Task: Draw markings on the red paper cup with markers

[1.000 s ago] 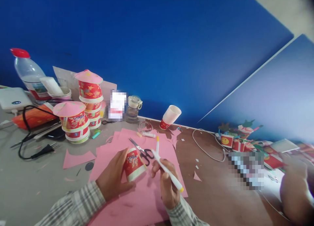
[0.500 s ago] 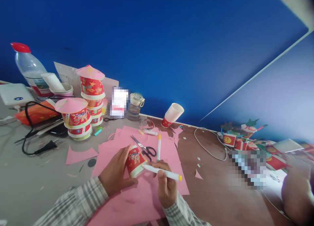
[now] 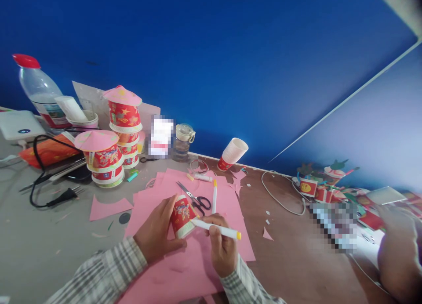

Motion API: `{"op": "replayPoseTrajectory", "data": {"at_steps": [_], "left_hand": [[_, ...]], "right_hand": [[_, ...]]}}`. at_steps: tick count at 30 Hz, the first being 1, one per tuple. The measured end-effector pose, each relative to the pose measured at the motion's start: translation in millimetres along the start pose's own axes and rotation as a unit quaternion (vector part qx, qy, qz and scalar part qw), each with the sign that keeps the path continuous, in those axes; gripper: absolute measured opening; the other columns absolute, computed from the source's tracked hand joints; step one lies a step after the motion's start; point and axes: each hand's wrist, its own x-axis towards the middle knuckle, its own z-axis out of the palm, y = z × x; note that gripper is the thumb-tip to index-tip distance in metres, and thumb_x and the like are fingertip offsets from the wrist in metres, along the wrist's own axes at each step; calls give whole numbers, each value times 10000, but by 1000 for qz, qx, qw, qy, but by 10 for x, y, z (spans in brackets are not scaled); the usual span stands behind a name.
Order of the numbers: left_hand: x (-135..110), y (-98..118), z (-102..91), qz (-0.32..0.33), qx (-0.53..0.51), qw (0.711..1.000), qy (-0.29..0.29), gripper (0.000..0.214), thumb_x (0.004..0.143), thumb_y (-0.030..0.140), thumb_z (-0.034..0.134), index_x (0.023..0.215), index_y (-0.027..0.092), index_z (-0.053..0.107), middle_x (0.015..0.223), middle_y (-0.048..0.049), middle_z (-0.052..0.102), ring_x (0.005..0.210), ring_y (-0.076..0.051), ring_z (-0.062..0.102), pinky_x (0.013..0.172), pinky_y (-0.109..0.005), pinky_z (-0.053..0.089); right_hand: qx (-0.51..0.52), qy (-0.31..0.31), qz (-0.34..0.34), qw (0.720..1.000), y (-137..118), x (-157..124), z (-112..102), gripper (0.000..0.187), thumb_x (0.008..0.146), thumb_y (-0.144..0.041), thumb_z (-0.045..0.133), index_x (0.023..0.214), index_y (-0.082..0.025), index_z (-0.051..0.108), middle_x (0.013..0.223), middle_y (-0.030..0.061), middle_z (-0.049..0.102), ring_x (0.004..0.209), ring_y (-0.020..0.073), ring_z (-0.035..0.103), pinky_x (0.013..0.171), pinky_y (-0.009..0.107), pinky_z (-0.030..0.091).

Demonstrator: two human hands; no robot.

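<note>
My left hand [image 3: 158, 233] grips a red paper cup [image 3: 183, 214] printed with coloured figures, tilted over the pink paper. A white marker with a yellow end [image 3: 221, 230] is pinched in my right hand [image 3: 224, 251], its tip at the cup's pale lower rim. Just behind the cup lie black-handled scissors [image 3: 197, 200], their blades pointing up and left. Another marker [image 3: 215, 194] rests on the pink sheets [image 3: 231, 216] beside the scissors.
Two cup towers with pink cone roofs [image 3: 96, 140] stand at left, near a black plug [image 3: 66, 197] and a red-capped bottle [image 3: 39, 91]. A glass jar [image 3: 183, 143] and stacked paper cups [image 3: 233, 153] are by the blue wall. Another person's hand [image 3: 398, 247] is at far right.
The marker in my right hand has tilted slightly, its yellow end a little lower and further left. The cup stays in my left hand, and the view has shifted slightly.
</note>
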Motion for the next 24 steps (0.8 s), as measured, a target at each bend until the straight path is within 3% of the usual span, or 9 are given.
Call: {"op": "replayPoseTrajectory", "data": {"at_steps": [11, 18, 24], "left_hand": [[8, -18, -8, 1, 5, 1000, -16, 1160, 415, 555, 755, 1269, 271, 23, 1225, -88, 366, 1091, -289, 371, 901, -472, 376], [8, -14, -1, 7, 13, 1000, -7, 1173, 410, 544, 762, 1269, 271, 11, 1223, -89, 370, 1087, -287, 378, 890, -468, 389], [12, -13, -3, 13, 27, 1000, -6, 1176, 410, 568, 748, 1271, 257, 11, 1223, -93, 375, 1086, -281, 381, 883, -453, 406]], "right_hand": [[29, -11, 27, 999, 11, -52, -39, 213, 827, -277, 418, 821, -234, 627, 781, 59, 677, 487, 171, 535, 499, 299, 465], [-14, -15, 34, 999, -69, 2, -36, 259, 828, -289, 401, 811, -211, 648, 595, 15, 589, 491, 180, 524, 483, 277, 438], [-5, -16, 48, 999, -39, -6, -52, 236, 824, -265, 403, 806, -212, 632, 638, 20, 609, 463, 165, 512, 466, 265, 438]]}}
